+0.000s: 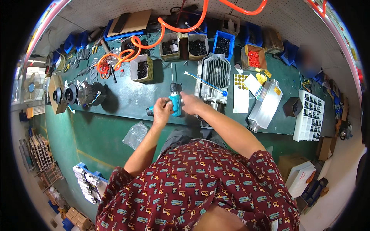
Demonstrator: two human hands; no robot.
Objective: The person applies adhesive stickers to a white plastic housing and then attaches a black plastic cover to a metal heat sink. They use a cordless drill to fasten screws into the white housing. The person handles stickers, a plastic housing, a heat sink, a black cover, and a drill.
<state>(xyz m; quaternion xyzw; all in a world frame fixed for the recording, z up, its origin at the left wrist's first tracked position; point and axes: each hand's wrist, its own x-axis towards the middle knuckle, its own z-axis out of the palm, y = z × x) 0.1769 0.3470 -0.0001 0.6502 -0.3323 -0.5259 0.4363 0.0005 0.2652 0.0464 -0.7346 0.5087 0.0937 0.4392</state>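
A teal and black cordless drill [176, 105] lies near the bench's front edge, its long bit pointing away from me. My left hand [163, 110] is closed over the drill's handle area, thumb and fingers pinched together. Whether it grips the handle or a small item is hidden. Just right of the drill, my right hand [189, 104] has its index finger stretched toward the black chuck, and nothing shows in it. To its right lies a finned grey metal housing [216, 73], open toward the front, with a blue cable [206, 82] across it.
Boxes of small black parts [197, 47] and a box of red parts [253, 57] line the back. An orange coiled hose [162, 29] hangs above. Motor parts [86, 94] stand left; a silver cover [266, 107] and a white tray [309, 115] lie right.
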